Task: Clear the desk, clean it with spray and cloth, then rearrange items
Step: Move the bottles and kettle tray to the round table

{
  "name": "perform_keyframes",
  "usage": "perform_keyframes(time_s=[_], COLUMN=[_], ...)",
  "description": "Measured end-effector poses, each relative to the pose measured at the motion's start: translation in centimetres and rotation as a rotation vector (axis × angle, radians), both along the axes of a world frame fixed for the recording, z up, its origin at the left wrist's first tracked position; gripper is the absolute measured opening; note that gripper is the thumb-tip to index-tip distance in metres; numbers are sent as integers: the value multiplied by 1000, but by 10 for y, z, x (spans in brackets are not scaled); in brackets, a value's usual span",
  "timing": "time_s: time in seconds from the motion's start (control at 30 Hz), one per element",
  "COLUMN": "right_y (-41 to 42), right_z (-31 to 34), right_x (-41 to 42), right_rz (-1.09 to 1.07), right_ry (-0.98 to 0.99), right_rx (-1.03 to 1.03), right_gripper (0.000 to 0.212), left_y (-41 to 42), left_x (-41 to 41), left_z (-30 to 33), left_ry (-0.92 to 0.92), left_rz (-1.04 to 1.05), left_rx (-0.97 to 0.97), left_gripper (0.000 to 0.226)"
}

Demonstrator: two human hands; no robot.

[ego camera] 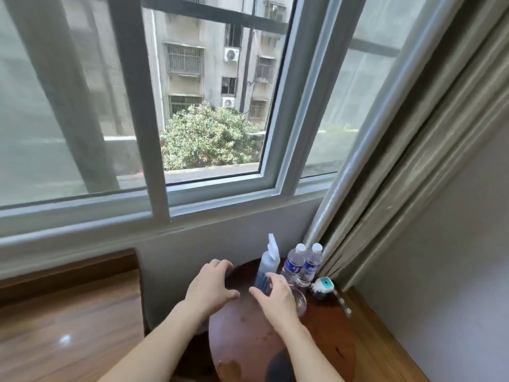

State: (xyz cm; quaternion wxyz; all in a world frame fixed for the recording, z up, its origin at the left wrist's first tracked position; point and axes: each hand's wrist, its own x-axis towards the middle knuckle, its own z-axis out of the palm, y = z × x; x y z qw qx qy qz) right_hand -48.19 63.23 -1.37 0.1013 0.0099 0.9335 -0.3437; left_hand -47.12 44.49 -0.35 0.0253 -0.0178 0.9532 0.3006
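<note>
The right hand (278,295) (fingers spread, holding nothing) is nearer: the upright spray bottle (268,267) stands just beyond its fingertips.

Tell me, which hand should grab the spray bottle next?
Probably the right hand. Its open fingers reach just in front of the spray bottle on the round table. The left hand, open too, hovers farther left, over the table's edge.

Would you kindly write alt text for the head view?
Two bare hands, left and right, hover open over a round wooden table below a window, near a spray bottle, two water bottles and a glass bowl.
</note>
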Motion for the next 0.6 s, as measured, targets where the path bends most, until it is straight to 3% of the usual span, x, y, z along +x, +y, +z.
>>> perform_keyframes(time_s=[0.2, 0.6], right_y=[-93, -234], right_z=[42, 90], right_x=[36, 83], right_rz=[135, 480], right_ry=[25, 59], right_rx=[-29, -102], right_gripper=[59, 55], left_y=[-88, -208], left_x=[48, 151], left_z=[43, 87], left_ry=[23, 82], left_rz=[61, 406], left_rx=[-57, -91], left_gripper=[66, 69])
